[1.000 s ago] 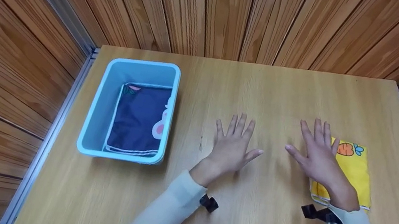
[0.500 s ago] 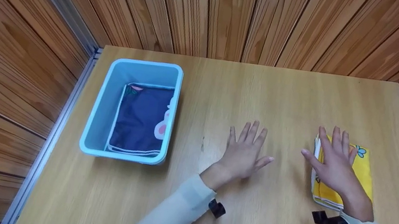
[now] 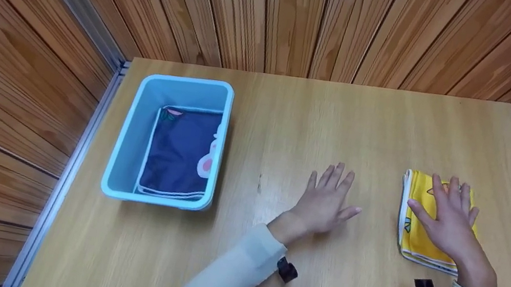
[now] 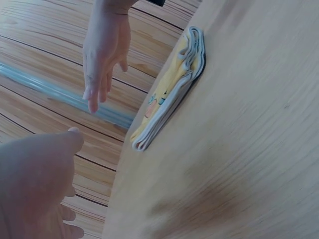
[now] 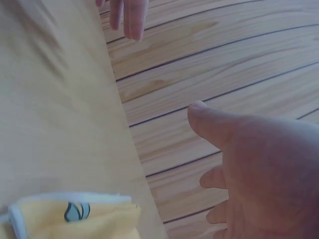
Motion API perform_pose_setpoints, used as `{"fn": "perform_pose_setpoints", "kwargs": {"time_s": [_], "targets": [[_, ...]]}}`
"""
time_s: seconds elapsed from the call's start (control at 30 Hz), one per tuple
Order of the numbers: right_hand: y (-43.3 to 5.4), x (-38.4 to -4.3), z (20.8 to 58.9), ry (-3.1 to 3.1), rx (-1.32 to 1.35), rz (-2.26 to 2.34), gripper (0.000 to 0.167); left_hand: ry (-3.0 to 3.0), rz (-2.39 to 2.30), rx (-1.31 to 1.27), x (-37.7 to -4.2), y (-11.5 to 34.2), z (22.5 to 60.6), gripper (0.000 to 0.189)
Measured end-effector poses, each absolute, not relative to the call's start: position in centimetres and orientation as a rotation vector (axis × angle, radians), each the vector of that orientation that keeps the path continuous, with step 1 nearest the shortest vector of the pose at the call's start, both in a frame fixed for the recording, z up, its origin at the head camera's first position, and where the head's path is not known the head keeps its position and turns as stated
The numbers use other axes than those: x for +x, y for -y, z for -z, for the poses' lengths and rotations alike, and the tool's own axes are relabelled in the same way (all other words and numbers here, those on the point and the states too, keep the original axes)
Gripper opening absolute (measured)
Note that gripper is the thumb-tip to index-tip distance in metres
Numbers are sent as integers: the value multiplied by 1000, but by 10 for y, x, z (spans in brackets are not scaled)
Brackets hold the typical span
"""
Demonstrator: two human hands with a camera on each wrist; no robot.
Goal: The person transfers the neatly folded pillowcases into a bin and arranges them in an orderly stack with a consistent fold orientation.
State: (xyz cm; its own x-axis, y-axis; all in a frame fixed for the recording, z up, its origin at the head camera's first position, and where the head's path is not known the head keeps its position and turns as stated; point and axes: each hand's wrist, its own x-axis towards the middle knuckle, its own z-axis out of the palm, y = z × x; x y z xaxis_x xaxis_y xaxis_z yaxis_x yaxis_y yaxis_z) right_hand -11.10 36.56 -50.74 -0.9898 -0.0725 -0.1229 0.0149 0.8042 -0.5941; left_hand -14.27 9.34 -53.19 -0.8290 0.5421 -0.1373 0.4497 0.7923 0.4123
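Note:
A yellow folded cloth (image 3: 414, 235) with white edging and carrot prints lies on the right of the table. Over it my right hand (image 3: 449, 225) is spread, fingers straight, hiding part of the print. The left wrist view shows a gap between that hand (image 4: 105, 55) and the folded cloth (image 4: 174, 84). My left hand (image 3: 323, 204) hovers above the middle of the table, its fingers straight and thumb out to the side. Neither hand holds anything. At the left, a navy folded cloth (image 3: 179, 151) with a pink-and-white print lies inside a light blue bin (image 3: 219, 158).
Wood-patterned panels (image 3: 291, 19) rise behind the table (image 3: 316, 122) and along both sides. A metal rail (image 3: 68, 174) runs by the table's left edge. Each wrist carries a small black camera mount (image 3: 286, 269).
Both hands have shifted to the right and slightly nearer the body. My right hand now covers more of the yellow cloth's middle. The bin and both cloths stay where they were.

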Motion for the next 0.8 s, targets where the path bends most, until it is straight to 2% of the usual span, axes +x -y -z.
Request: {"fn": "perform_pose_setpoints", "kwargs": {"time_s": [0.8], "targets": [[-404, -87, 526, -2770, 177, 1053, 84, -2435, -819, 737, -135, -142, 556, 74]]}}
